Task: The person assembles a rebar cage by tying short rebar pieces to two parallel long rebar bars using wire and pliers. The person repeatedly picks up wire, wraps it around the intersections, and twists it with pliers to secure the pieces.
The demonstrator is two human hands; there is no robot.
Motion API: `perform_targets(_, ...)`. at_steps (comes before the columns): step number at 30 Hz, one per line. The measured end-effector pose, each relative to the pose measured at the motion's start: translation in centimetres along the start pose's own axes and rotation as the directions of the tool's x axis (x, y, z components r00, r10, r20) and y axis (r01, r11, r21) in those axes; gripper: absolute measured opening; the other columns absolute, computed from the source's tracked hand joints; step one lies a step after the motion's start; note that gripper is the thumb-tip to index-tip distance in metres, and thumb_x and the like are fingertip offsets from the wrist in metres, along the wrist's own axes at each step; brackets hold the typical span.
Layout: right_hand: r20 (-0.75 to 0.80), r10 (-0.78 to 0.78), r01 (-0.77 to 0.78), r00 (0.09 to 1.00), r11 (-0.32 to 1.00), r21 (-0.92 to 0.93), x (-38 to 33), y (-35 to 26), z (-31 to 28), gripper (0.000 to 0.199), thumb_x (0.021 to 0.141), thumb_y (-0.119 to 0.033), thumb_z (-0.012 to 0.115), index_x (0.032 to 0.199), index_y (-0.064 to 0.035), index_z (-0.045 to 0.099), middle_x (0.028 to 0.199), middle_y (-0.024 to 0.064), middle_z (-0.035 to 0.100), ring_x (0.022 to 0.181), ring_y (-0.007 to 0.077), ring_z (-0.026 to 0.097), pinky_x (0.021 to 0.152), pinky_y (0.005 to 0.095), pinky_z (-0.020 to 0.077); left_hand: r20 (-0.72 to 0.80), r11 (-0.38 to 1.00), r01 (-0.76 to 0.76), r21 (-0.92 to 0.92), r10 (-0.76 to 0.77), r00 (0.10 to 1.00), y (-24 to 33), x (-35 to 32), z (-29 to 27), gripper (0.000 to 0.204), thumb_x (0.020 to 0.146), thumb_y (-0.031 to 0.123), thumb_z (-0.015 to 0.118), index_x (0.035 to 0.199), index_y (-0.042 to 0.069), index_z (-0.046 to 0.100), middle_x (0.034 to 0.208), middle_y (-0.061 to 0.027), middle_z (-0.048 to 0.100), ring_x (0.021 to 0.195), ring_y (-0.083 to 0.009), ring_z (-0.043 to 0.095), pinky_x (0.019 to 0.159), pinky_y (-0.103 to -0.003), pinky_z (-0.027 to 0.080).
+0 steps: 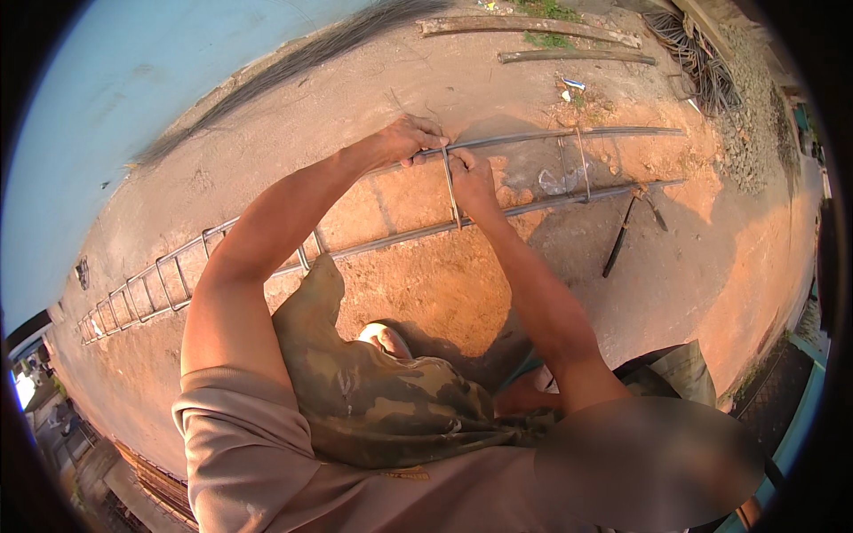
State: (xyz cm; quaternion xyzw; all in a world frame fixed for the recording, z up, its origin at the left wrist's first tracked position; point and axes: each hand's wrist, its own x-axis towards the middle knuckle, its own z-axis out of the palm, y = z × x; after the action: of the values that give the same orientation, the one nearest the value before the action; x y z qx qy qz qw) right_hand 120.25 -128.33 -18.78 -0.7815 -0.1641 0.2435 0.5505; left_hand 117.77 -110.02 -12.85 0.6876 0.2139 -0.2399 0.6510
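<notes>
A long rebar cage lies across the ground, its far bar (524, 138) and near bar (391, 240) joined by bent stirrups. My left hand (410, 139) is closed around the far bar beside the corner of one stirrup (451, 188). Thin wire strands seem to stick up just beyond its fingers. Just right of that corner, under the far bar, my right hand (473, 182) has its fingers curled in. Whatever they pinch is hidden. Black-handled pincers (619, 238) rest against the near bar to the right, handles spread.
More stirrups (142, 289) line the cage's left end; another stirrup (583, 164) stands at right. Beyond lie wooden planks (533, 32), a bundle of dark rods or wires (697, 62) and gravel (751, 115). Long thin rods (267, 84) run along the blue wall (133, 98).
</notes>
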Motion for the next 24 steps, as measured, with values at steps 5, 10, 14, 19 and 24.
perform_targets(5,0.066,-0.054,0.062,0.996,0.992,-0.110,-1.0,-2.4,0.5,0.027,0.097,-0.020,0.047,0.106,0.0014,0.060,0.074,0.0203,0.057,0.068,0.0339,0.056,0.064,0.0432,0.0433,-0.012,0.994,-0.108,0.000,0.108,0.994,-1.9,0.5,-0.4,0.028,0.092,0.026,0.065,0.095,-0.002,0.068,0.065,-0.0049,0.058,0.047,-0.0095,0.045,0.040,-0.026,0.034)
perform_targets(10,0.130,0.036,-0.011,0.991,0.983,-0.185,-1.7,-3.6,-0.1,0.030,0.098,-0.024,0.045,0.108,0.0006,0.059,0.089,0.0289,0.063,0.087,0.0464,0.060,0.074,0.0497,0.0458,0.061,0.987,0.005,-0.158,0.005,0.998,-1.6,0.9,-1.1,0.035,0.097,0.030,0.055,0.103,-0.004,0.064,0.082,-0.0111,0.062,0.049,-0.0117,0.046,0.040,-0.025,0.034)
perform_targets(14,0.089,-0.019,0.040,0.996,0.970,-0.241,-1.5,-2.5,0.3,0.032,0.098,-0.025,0.045,0.110,0.0001,0.059,0.095,0.0291,0.063,0.092,0.0463,0.060,0.079,0.0508,0.0468,0.152,0.919,0.168,-0.356,-0.120,0.981,-1.3,1.0,-1.5,0.039,0.098,0.032,0.051,0.106,-0.005,0.061,0.089,-0.0130,0.062,0.050,-0.0119,0.046,0.040,-0.024,0.034)
perform_targets(19,0.099,0.044,-0.023,0.994,0.979,-0.205,-1.6,-2.6,0.3,0.033,0.098,-0.027,0.045,0.114,-0.0014,0.060,0.096,0.0288,0.064,0.093,0.0456,0.061,0.080,0.0503,0.0469,0.219,0.945,0.147,-0.292,-0.083,0.972,-1.3,1.2,-1.8,0.036,0.092,0.027,0.062,0.110,-0.005,0.058,0.090,-0.0110,0.062,0.052,-0.0117,0.048,0.040,-0.022,0.034)
perform_targets(24,0.120,0.050,-0.037,0.991,0.993,-0.111,-1.4,-2.2,0.1,0.033,0.098,-0.026,0.045,0.116,-0.0023,0.060,0.093,0.0278,0.064,0.090,0.0437,0.062,0.077,0.0468,0.0471,0.330,0.973,0.172,-0.155,-0.113,0.937,-1.1,1.6,-2.5,0.048,0.083,0.015,0.074,0.118,-0.008,0.050,0.091,-0.0090,0.063,0.060,-0.0098,0.052,0.043,-0.021,0.036)
